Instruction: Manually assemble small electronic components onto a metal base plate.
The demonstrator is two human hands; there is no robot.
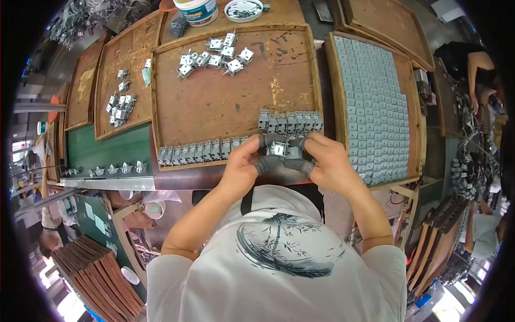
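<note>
Both hands meet in front of my body at the tray's near edge, their fingertips wrapped in dark grey coverings. Between them is a small silvery metal housing [277,148] with an opening in its upper face. My left hand [242,165] is closed, thumb and fingers pinching its left side. My right hand [328,162] closes in from the other side; its fingertips partly hide the part's right end. Just beyond the fingers stands a row of similar grey metal housings [292,122]. Another row of housings [198,151] runs along the tray's near edge, left of my hands.
The shallow wooden tray [214,115] also bears a loose cluster of metal housings [215,60] at its far side. To the right, a tray [412,134] holds tightly packed grey blocks. More trays lie left, and a white bucket [196,12] and round dish [243,9] stand behind.
</note>
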